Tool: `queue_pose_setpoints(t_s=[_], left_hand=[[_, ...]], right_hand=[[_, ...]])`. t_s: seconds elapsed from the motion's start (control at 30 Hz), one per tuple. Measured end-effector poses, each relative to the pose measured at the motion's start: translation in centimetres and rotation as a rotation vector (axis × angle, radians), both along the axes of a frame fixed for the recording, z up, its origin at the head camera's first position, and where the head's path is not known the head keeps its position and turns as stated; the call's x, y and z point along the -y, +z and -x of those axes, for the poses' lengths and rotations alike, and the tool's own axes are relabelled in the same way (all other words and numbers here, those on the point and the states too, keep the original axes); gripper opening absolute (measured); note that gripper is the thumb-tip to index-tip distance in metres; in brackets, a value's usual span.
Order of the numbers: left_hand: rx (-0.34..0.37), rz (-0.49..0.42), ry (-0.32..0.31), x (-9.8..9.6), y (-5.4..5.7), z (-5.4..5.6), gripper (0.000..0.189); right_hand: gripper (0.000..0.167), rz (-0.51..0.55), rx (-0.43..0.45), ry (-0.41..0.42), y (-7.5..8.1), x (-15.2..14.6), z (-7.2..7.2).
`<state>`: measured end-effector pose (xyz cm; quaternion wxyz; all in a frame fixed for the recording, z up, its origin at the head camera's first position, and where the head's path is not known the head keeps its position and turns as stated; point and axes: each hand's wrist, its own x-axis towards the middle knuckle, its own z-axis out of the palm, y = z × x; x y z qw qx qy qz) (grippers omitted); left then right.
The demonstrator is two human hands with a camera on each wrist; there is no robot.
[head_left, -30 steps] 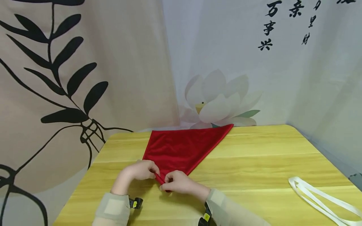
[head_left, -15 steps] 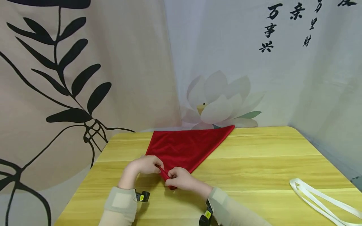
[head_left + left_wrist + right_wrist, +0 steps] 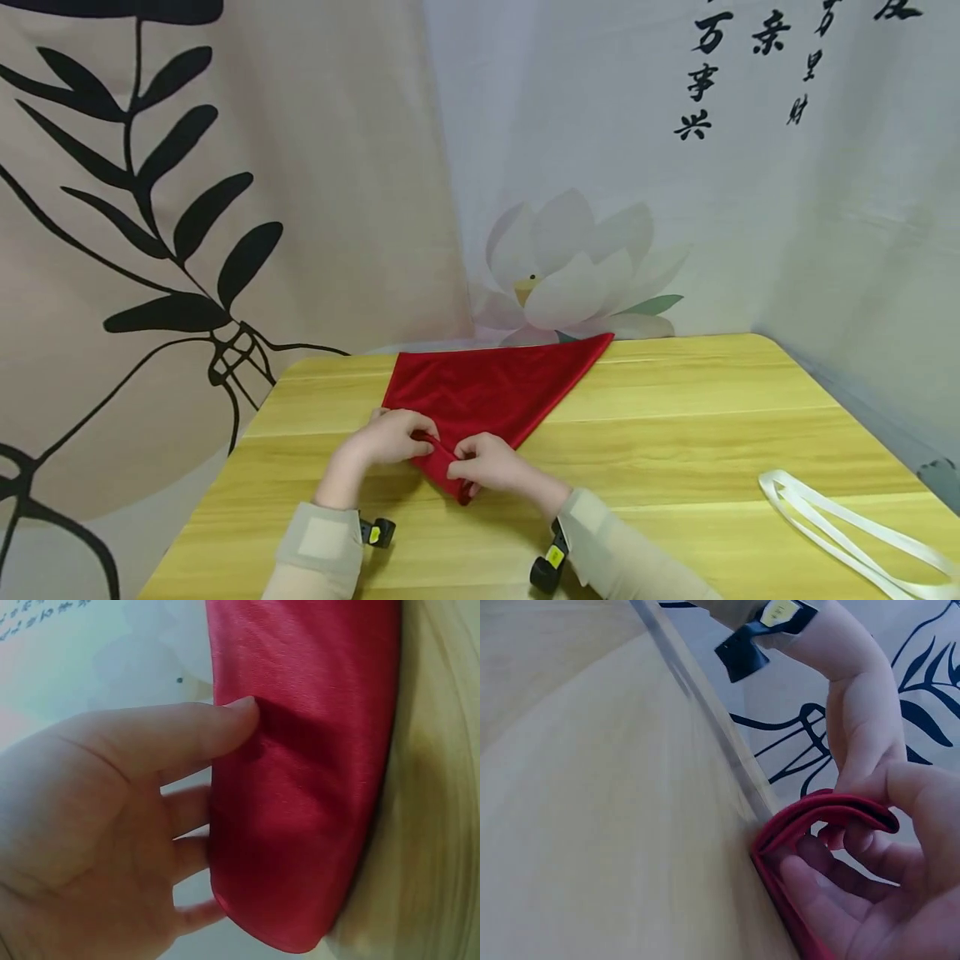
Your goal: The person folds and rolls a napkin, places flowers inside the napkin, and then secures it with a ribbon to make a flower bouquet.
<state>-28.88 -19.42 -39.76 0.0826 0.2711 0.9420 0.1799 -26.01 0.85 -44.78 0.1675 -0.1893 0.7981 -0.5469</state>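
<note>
In the head view, a red cloth [image 3: 487,387] lay just left of centre, its far side along the back edge of the desk [image 3: 645,467] and its near corner pointing to the lower middle. The left hand [image 3: 386,437] pinched a raised strip on the cloth's near left side; the right hand [image 3: 495,465] pinched the same strip nearer the corner. The step in hand looked like turning that side inward, by folding or rolling, I could not tell which. The next move seemed to call for both hands to work together, keeping the strip even and creased. A white ribbon [image 3: 873,527] lay looped at the lower right, well apart from the cloth.

In the left wrist view, the cloth ran from the top to the lower middle. The left thumb pressed on its face, while the other fingers [image 3: 189,812] sat behind it, slightly spread, tips hidden.

In the right wrist view, the right thumb and fingers pinched the curved, layered edge at the lower right.

Counted, there were one cloth, one ribbon, one desk, two hands and two black devices, one device [image 3: 384,533] at each cuff.
</note>
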Motion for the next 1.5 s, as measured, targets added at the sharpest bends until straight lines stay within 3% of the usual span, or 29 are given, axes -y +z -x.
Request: queue_pose_setpoints(t_s=[0.2, 0.5, 0.63, 0.83, 1.03, 1.37, 1.5], left_hand=[[-0.089, -0.007, 0.029, -0.1, -0.3, 0.0, 0.011], [-0.149, -0.051, 0.090, -0.3, -0.2, -0.4, 0.023], [-0.160, -0.073, 0.053, -0.5, 0.1, -0.4, 0.020], [-0.081, -0.080, -0.033, -0.6, -0.2, -0.3, 0.019], [0.036, -0.040, -0.067, -0.7, -0.5, -0.5, 0.029], [0.165, -0.048, -0.106, -1.3, -1.1, -0.8, 0.033], [0.220, -0.018, -0.087, -1.4, -1.2, -0.8, 0.031]], right_hand=[[0.019, 0.060, 0.095, -0.011, -0.3, -0.3, 0.3], [0.016, 0.065, 0.178, -0.026, -0.5, -1.1, 0.9], [0.015, 0.052, 0.197, -0.025, -0.6, -1.4, 1.2], [0.017, 0.020, 0.210, -0.022, -0.6, -1.8, 1.4], [0.020, -0.042, 0.181, -0.006, -0.8, -2.4, 1.8], [0.023, -0.140, 0.104, -0.009, -1.2, -3.3, 2.3], [0.024, -0.174, 0.065, -0.039, -1.2, -3.8, 2.5]])
